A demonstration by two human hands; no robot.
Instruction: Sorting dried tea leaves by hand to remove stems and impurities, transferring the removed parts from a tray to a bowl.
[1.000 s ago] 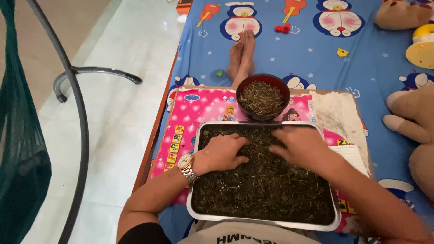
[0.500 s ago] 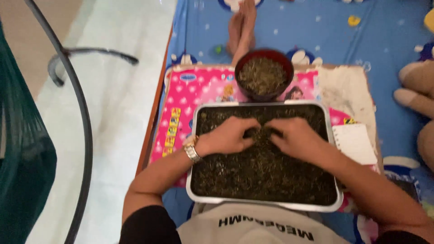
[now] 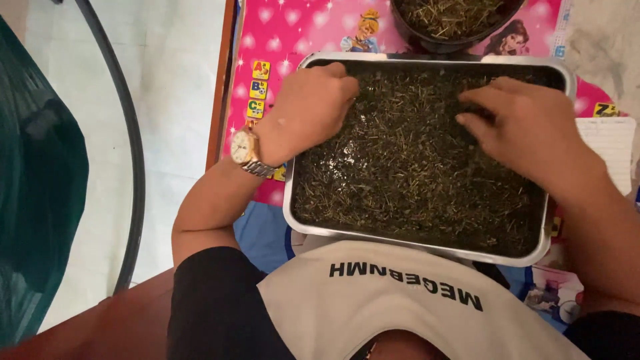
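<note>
Lying across a blue patterned bed sheet (image 3: 263, 233) is a pink cartoon-printed mat (image 3: 293, 33), and on it is sitting the rectangular shiny metal tray (image 3: 427, 245) that both hands are working in. Filling that tray is a dark layer of dried, shredded herb-like bits (image 3: 407, 173), spreading out under and between the two hands. Reaching in at the tray's near-left corner, the left hand (image 3: 310, 110) is resting knuckles-up on the layer, its fingers curled down into the bits so that the tips are hidden; whether anything is pinched between them cannot be told. Coming in from the opposite side, the right hand (image 3: 527, 130) is lying flat and loose on the layer, fingers stretched toward the left hand with small gaps between them, gripping nothing that can be seen. Beyond both hands, just past the tray's far rim, a dark round bowl (image 3: 440, 43) is holding more of the same dried bits. Just behind the left hand, a gold-and-silver wristwatch (image 3: 245, 150) is circling the wrist.
</note>
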